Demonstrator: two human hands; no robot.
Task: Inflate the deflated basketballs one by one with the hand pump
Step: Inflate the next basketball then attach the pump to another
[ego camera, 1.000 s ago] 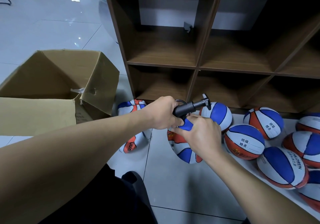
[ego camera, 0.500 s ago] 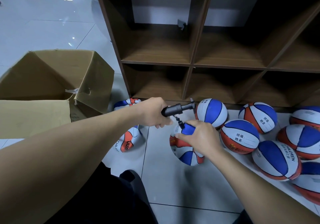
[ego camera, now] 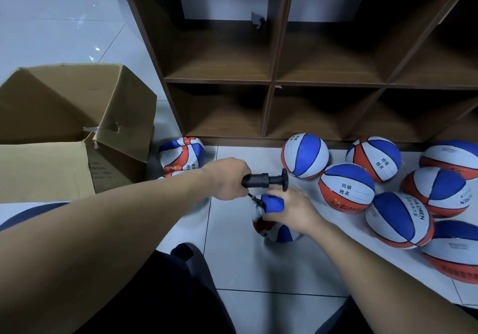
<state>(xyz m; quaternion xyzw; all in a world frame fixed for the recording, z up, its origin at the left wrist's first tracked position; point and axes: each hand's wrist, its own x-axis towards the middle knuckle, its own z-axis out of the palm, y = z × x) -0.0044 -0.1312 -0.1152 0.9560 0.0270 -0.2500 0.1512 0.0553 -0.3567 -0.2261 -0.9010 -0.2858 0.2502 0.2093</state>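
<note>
While the deflated basketball (ego camera: pixel 274 226) sits crumpled on the floor tile (ego camera: pixel 232 256) btwn both arms, right hand (ego camera: pixel 292 211) pinches its blue fold up. Hand pump (ego camera: pixel 263 180) lies just above, long axis left-right, plunger toward the right; left hand (ego camera: pixel 227 178) wraps the barrel. Hose drops to the valve. Inflated balls (ego camera: pixel 346 187) crowd the right; open room near the cardboard box (ego camera: pixel 77 116).
</note>
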